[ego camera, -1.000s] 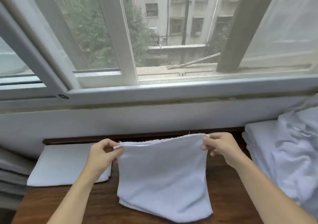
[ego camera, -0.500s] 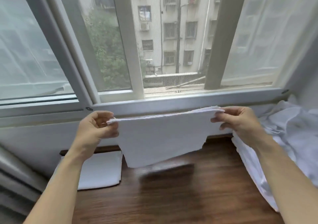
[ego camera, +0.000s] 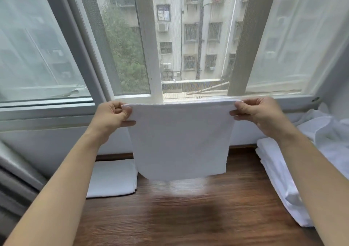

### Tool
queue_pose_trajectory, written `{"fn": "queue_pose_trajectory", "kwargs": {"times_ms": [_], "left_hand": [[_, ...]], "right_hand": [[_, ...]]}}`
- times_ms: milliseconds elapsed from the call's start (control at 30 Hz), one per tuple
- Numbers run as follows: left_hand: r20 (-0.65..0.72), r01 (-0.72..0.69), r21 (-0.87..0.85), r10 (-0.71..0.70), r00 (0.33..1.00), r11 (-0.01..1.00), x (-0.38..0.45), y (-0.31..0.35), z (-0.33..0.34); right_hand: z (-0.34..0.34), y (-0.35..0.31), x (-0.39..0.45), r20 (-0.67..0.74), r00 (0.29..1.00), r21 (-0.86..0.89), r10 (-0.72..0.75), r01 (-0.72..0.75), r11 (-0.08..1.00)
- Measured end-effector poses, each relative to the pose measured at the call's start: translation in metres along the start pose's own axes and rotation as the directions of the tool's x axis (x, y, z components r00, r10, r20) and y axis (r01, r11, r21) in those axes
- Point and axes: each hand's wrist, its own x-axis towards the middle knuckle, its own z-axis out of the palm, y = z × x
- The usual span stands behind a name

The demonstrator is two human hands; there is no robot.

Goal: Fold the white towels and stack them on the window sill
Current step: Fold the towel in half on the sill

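Overall count: two bare hands, one towel held up, one folded towel lying flat, one loose heap of white cloth; all seen from the head camera.
Left hand (ego camera: 113, 114): grip clenched on the upper left corner of the held towel (ego camera: 180, 141); thumb in front of the cloth, fingers curled behind it.
Right hand (ego camera: 258, 113): grip clenched on the upper right corner of the same towel; thumb on the top edge, fingers pressed to the front.
Held towel: white, stretched level between the two hands in front of the window frame (ego camera: 154, 56); it hung straight down, its lower edge blurred and clear of the wooden sill (ego camera: 188, 217).
Layers: the top edge looked doubled, though how many folds I could not tell.
Folded towel (ego camera: 113, 177): one, flat on the sill at the left, against the wall; well apart from the held towel's lower edge.
Heap of white cloth (ego camera: 283, 179): on the right side of the sill, rumpled, partly behind the right forearm; the number of towels in it could not be counted.
Window: three panes in view, buildings and one tree beyond.
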Motion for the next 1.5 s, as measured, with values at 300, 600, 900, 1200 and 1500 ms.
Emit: {"fn": "queue_pose_trajectory", "kwargs": {"times_ms": [300, 600, 900, 1200, 1500], "left_hand": [[-0.024, -0.030, 0.186, 0.035, 0.999, 0.982, 0.005, 0.001, 0.013], [0.020, -0.131, 0.275, 0.130, 0.991, 0.953, 0.009, 0.020, 0.067], [0.313, -0.322, 0.261, 0.236, 0.920, 0.910, -0.002, 0.053, 0.112], [0.236, -0.219, 0.084, 0.194, 0.952, 0.972, -0.029, 0.015, 0.102], [0.422, -0.267, 0.337, 0.109, 0.900, 0.903, -0.077, -0.145, 0.069]], "right_hand": [[0.011, 0.014, 0.022, -0.085, 0.996, -0.202, -0.040, 0.022, 0.979], [0.060, -0.011, 0.026, 0.043, 0.992, -0.351, -0.119, 0.127, 0.928], [0.116, -0.026, 0.011, 0.465, 0.878, -0.467, -0.112, 0.351, 0.812], [0.110, -0.025, 0.008, 0.491, 0.871, -0.486, 0.000, 0.274, 0.830], [0.089, -0.030, 0.006, 0.451, 0.893, -0.530, -0.021, 0.286, 0.798]]}}
